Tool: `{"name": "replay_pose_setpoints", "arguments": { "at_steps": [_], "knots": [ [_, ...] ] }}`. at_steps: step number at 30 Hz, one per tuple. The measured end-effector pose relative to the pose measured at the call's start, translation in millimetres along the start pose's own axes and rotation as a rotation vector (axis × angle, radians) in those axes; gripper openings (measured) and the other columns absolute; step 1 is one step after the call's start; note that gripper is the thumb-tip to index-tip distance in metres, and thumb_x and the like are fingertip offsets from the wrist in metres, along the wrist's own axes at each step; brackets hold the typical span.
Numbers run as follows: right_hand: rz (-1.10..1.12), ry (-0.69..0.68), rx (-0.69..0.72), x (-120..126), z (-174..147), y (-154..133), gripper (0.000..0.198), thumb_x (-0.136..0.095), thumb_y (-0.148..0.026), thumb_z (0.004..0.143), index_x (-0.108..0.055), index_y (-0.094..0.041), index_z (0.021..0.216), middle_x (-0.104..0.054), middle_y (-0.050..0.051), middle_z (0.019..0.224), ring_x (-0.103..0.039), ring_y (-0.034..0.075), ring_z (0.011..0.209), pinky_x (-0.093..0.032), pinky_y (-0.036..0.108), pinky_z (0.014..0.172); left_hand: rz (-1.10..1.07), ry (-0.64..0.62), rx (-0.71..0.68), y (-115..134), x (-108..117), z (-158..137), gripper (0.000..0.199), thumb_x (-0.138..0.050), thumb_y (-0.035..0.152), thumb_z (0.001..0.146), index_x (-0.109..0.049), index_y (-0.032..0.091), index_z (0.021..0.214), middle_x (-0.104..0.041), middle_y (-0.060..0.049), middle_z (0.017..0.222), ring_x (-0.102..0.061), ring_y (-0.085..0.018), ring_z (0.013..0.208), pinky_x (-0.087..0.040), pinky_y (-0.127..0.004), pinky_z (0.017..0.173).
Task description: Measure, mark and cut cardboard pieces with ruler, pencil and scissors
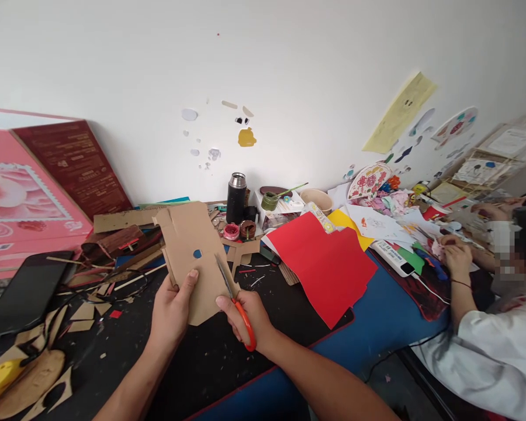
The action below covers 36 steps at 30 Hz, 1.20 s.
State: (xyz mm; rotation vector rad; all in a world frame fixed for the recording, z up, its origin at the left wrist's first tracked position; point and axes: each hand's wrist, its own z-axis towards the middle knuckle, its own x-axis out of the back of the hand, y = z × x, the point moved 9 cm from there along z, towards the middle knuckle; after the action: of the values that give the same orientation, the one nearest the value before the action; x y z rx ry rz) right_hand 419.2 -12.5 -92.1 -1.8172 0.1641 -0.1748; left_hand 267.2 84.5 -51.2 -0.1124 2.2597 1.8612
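Observation:
A brown piece of cardboard (190, 228) with a small round hole through its middle is held up above the table. My left hand (175, 304) grips its lower left side, thumb on the front face. In my right hand (249, 316) is a pair of scissors (244, 324) with orange handles, their blades pointing up and left across the cardboard's right part. The right thumb rests near the sheet's lower right edge. Whether the blades touch the cardboard I cannot tell.
Cardboard scraps (82, 318) and a black phone (26, 286) lie left. Behind stand a black bottle (236, 202) and small paint jars (231, 231). Red paper (324, 263) and a white power strip (392, 258) lie right. A co-worker's hands (456, 254) work at far right.

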Motion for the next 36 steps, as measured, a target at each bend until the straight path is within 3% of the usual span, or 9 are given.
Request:
{"name": "replay_pose_setpoints", "arguments": {
  "at_steps": [9,17,22,29,36],
  "knots": [
    [0.029,0.037,-0.024,-2,-2,7,0.065,-0.067,-0.086,0.084,-0.059,-0.022,0.082,-0.043,-0.009,0.05,-0.039,0.009,0.037,-0.029,0.024,0.038,0.012,-0.017,-0.006,-1,-5,3,0.065,-0.087,0.065,0.073,-0.07,0.018,0.115,-0.083,-0.012,0.106,-0.08,-0.034,0.093,-0.066,-0.04,0.076],
    [0.03,-0.055,-0.016,-4,3,-1,0.07,-0.066,-0.09,0.081,-0.051,-0.022,0.073,-0.052,-0.006,0.048,-0.046,0.009,0.034,-0.033,0.02,0.034,0.019,-0.043,0.015,0,-7,5,0.07,-0.088,0.07,0.067,-0.07,0.019,0.111,-0.083,-0.013,0.103,-0.081,-0.034,0.091,-0.066,-0.041,0.076],
    [0.082,-0.163,0.017,-11,2,-6,0.077,-0.063,-0.095,0.077,-0.057,-0.019,0.087,-0.063,-0.001,0.056,-0.061,0.014,0.046,-0.048,0.023,0.045,-0.003,-0.077,0.047,2,-10,3,0.076,-0.091,0.07,0.061,-0.069,0.018,0.112,-0.083,-0.014,0.102,-0.081,-0.035,0.087,-0.064,-0.037,0.067],
    [0.168,-0.225,0.038,-8,-4,-15,0.088,-0.079,-0.091,0.065,-0.058,-0.018,0.109,-0.065,0.0,0.076,-0.077,0.024,0.067,-0.056,0.027,0.053,0.012,-0.09,0.063,5,-10,0,0.081,-0.092,0.069,0.061,-0.068,0.017,0.119,-0.083,-0.015,0.107,-0.081,-0.034,0.082,-0.061,-0.032,0.055],
    [0.115,-0.252,0.025,-8,-5,-10,0.094,-0.074,-0.094,0.068,-0.059,-0.016,0.119,-0.075,0.007,0.079,-0.078,0.025,0.069,-0.055,0.028,0.059,-0.017,-0.112,0.076,1,-14,-1,0.077,-0.092,0.069,0.062,-0.069,0.017,0.114,-0.084,-0.014,0.101,-0.08,-0.033,0.078,-0.061,-0.033,0.055]
  ]
}}
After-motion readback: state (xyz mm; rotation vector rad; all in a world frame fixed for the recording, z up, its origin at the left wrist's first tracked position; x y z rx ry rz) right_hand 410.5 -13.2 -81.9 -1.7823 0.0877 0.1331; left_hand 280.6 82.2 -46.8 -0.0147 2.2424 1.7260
